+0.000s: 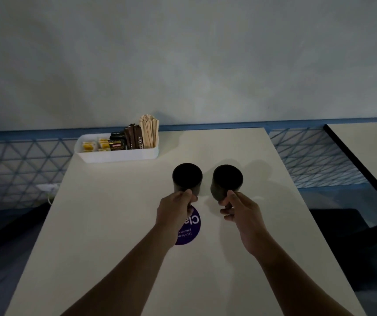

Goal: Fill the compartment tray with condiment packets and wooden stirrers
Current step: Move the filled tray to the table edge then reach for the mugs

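On the table [114, 247], at its far left corner, sat the white compartment tray [119, 157], probably light and rigid, best held by its rim. The left hand [174, 210] gripped the left cup [187, 179], the right hand [240, 213] the right cup [227, 181]. The tray's upright wooden stirrers [149, 131] looked brittle, its condiment packets [102, 143] soft.

Brown packet [140, 140]: "CITY"; purple sticker [192, 233]: "Cla".

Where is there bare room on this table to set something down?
Bare table lies right of the white tray, beyond the left cup and right cup, and along the left side nearer than the tray. Crowded: the tray's far-left corner and the middle, where left hand and right hand grip the cups.
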The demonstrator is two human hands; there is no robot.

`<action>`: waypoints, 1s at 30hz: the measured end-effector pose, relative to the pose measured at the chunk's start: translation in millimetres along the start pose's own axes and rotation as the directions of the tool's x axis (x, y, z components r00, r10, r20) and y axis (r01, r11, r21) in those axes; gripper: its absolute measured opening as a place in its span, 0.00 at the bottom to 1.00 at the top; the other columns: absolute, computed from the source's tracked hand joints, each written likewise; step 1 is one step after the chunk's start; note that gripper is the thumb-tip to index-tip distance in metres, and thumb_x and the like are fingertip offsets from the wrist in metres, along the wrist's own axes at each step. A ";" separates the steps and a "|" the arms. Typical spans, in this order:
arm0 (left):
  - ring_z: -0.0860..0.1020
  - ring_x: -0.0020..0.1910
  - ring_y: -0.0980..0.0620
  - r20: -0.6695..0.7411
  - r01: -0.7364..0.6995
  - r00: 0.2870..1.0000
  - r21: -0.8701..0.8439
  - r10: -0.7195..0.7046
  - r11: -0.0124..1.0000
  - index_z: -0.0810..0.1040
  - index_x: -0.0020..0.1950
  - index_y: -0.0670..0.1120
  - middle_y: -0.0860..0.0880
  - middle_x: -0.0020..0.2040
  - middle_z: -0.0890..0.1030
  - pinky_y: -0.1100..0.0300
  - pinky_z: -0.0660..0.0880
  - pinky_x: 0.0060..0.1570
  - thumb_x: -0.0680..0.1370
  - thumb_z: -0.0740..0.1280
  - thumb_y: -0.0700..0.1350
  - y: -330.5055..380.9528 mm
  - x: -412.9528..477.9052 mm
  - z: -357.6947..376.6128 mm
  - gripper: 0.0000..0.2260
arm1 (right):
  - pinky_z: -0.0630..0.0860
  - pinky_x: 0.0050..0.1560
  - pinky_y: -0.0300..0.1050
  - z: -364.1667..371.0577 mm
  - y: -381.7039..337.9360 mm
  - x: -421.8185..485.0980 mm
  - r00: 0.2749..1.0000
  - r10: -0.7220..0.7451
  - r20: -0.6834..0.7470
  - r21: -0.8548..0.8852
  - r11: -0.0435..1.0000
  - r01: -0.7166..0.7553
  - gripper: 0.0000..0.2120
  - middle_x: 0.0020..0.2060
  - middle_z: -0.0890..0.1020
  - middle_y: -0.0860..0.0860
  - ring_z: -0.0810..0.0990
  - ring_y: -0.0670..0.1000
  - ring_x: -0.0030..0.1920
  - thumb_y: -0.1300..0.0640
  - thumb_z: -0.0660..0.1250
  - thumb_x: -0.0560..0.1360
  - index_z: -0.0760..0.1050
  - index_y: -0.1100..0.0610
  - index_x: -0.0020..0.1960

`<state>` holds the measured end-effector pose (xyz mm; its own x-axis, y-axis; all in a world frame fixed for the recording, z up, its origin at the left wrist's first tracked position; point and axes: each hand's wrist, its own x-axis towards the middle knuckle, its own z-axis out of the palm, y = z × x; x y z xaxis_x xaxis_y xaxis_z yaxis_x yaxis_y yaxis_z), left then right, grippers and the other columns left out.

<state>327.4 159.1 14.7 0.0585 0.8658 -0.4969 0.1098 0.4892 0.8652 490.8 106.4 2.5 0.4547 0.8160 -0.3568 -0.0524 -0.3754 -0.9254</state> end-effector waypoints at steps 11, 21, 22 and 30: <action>0.81 0.52 0.43 -0.044 0.038 0.998 -0.149 -0.045 0.988 0.83 0.37 0.47 0.44 0.51 0.84 0.48 0.79 0.57 0.78 0.67 0.49 38.3 86.0 -5.5 0.13 | 0.78 0.47 0.52 42.3 -31.0 82.5 1.000 0.007 0.028 -0.055 0.998 -0.006 0.16 0.43 0.85 0.56 0.81 0.54 0.42 0.49 0.63 0.81 0.80 0.58 0.41; 0.80 0.54 0.44 -0.035 0.047 0.998 -0.171 -0.053 0.984 0.82 0.41 0.45 0.44 0.53 0.82 0.48 0.78 0.58 0.79 0.66 0.47 62.2 153.5 3.9 0.11 | 0.78 0.48 0.51 67.9 -46.1 151.7 0.999 -0.011 0.037 -0.099 0.995 0.014 0.15 0.41 0.84 0.51 0.81 0.53 0.43 0.49 0.61 0.81 0.79 0.55 0.42; 0.80 0.54 0.44 -0.034 0.048 0.998 -0.166 -0.055 0.985 0.82 0.41 0.45 0.44 0.52 0.82 0.48 0.78 0.58 0.79 0.66 0.47 64.5 159.4 5.0 0.11 | 0.79 0.48 0.51 69.8 -46.3 157.4 0.999 -0.009 0.037 -0.102 0.995 0.012 0.15 0.41 0.84 0.51 0.82 0.53 0.43 0.49 0.61 0.81 0.80 0.55 0.42; 0.79 0.55 0.44 -0.038 0.045 0.998 -0.122 -0.050 0.992 0.81 0.41 0.46 0.45 0.53 0.82 0.49 0.79 0.58 0.80 0.65 0.47 67.9 185.3 10.4 0.11 | 0.78 0.46 0.50 79.9 -43.6 183.4 1.000 -0.004 0.019 -0.127 0.992 0.007 0.16 0.41 0.83 0.52 0.82 0.54 0.43 0.48 0.61 0.81 0.79 0.56 0.41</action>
<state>356.0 351.7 -19.3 0.0147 0.8435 -0.5369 -0.0093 0.5370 0.8435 505.4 307.6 -32.9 0.4381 0.8258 -0.3552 0.0641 -0.4229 -0.9039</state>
